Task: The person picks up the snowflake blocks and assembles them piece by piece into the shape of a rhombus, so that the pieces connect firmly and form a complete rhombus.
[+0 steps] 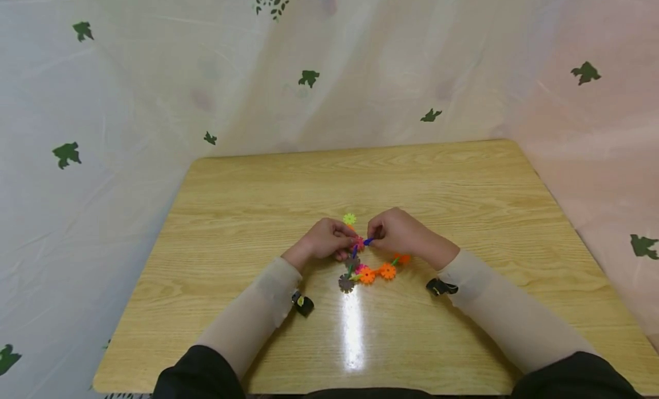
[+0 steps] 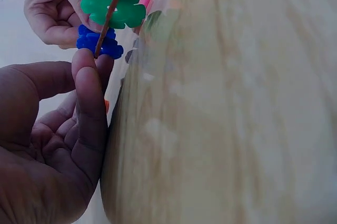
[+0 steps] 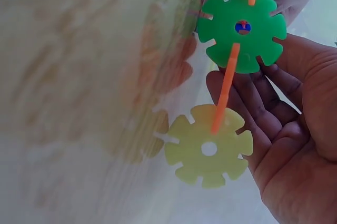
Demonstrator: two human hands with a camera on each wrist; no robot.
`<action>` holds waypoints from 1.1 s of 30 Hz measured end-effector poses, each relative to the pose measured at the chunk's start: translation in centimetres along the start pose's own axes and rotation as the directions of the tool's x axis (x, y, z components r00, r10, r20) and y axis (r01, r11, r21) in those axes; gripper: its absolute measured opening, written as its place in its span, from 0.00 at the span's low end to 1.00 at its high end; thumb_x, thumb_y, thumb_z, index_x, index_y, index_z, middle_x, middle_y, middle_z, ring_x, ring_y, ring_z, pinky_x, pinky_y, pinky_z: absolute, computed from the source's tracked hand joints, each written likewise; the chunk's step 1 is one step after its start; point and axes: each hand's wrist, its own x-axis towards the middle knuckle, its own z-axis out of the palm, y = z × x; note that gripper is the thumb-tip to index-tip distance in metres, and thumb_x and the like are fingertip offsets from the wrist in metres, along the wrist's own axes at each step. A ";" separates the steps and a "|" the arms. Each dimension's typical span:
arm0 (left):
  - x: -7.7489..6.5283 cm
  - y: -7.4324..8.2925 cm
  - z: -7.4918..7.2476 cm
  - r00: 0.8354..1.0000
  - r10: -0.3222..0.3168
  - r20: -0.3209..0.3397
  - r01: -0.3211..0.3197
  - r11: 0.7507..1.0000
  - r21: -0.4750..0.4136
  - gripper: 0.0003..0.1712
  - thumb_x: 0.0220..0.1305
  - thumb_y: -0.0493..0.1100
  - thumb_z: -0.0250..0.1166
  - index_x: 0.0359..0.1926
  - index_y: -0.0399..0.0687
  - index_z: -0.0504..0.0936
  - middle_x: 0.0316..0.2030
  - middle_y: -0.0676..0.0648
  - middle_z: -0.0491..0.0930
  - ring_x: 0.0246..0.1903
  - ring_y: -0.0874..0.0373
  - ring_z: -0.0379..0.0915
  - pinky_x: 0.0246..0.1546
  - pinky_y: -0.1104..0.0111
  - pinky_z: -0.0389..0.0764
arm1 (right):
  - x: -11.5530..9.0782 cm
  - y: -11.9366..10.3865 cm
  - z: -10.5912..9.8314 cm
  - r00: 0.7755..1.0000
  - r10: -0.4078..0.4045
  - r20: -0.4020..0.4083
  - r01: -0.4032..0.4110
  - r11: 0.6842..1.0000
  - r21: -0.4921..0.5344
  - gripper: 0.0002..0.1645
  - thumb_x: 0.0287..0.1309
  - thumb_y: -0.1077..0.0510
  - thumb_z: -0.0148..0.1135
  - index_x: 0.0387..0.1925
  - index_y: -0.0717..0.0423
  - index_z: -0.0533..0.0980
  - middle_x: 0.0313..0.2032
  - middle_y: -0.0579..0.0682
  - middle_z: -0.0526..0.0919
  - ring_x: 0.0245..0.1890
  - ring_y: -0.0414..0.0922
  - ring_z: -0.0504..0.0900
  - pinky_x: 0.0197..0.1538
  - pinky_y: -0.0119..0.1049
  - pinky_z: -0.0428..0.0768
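Several notched, flower-shaped plastic discs are slotted together in a chain near the table's middle. In the head view, my left hand (image 1: 325,239) pinches a pinkish-red disc (image 1: 358,243). Beside it, my right hand (image 1: 399,233) pinches a blue disc (image 1: 368,242) against that one. The left wrist view has blue discs (image 2: 108,49) at the left fingertips, with a green disc (image 2: 124,10) above. Close to the right palm in the right wrist view are a green disc (image 3: 266,23), an orange disc (image 3: 226,87) seen edge-on and a yellow disc (image 3: 184,145). Fingers partly hide the joint.
The chain runs toward me through dark grey discs (image 1: 346,283), then right through orange discs (image 1: 388,271). A yellow-green disc (image 1: 349,218) lies beyond my left fingers. The wooden table (image 1: 216,216) meets a leaf-patterned cloth (image 1: 360,90) at its back edge.
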 end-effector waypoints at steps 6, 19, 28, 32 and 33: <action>-0.1 0.0 0.1 1.000 0.009 0.008 -0.009 1.000 0.011 0.10 0.74 0.37 0.66 0.51 0.35 0.86 0.33 0.43 0.90 0.21 0.59 0.81 0.25 0.67 0.84 | -0.2 0.3 0.0 1.000 0.016 -0.003 -0.016 1.000 0.005 0.10 0.57 0.63 0.76 0.26 0.46 0.84 0.27 0.37 0.84 0.29 0.37 0.81 0.38 0.37 0.82; -0.5 -0.1 0.1 0.999 0.016 0.034 -0.017 0.999 0.033 0.10 0.73 0.38 0.67 0.50 0.36 0.88 0.34 0.44 0.90 0.21 0.59 0.81 0.25 0.69 0.83 | 0.1 -0.1 0.1 1.000 0.027 -0.006 -0.026 0.999 0.043 0.08 0.59 0.66 0.76 0.28 0.51 0.86 0.27 0.40 0.86 0.30 0.37 0.82 0.39 0.38 0.83; -0.6 0.2 -0.1 1.000 0.004 0.017 -0.005 0.997 0.079 0.09 0.73 0.40 0.68 0.46 0.39 0.90 0.30 0.45 0.89 0.22 0.60 0.81 0.27 0.68 0.84 | 0.6 -0.6 0.4 1.000 0.002 0.011 -0.003 0.999 0.037 0.10 0.58 0.66 0.76 0.25 0.50 0.87 0.27 0.39 0.87 0.31 0.36 0.84 0.40 0.37 0.84; -0.6 0.1 -0.2 0.999 -0.018 0.027 0.016 0.998 0.062 0.09 0.73 0.40 0.69 0.45 0.38 0.90 0.31 0.44 0.90 0.23 0.60 0.81 0.28 0.69 0.84 | 0.8 -0.7 0.6 1.000 -0.002 0.020 0.001 0.999 0.041 0.12 0.56 0.66 0.77 0.23 0.48 0.86 0.26 0.36 0.86 0.30 0.35 0.84 0.40 0.37 0.84; -0.6 0.1 -0.2 0.999 -0.021 0.030 0.019 0.998 0.060 0.09 0.73 0.40 0.69 0.45 0.38 0.90 0.32 0.44 0.90 0.23 0.60 0.81 0.28 0.69 0.84 | 0.8 -0.8 0.7 1.000 0.001 0.023 -0.002 0.999 0.043 0.12 0.56 0.66 0.77 0.22 0.48 0.86 0.25 0.36 0.86 0.30 0.35 0.84 0.40 0.36 0.84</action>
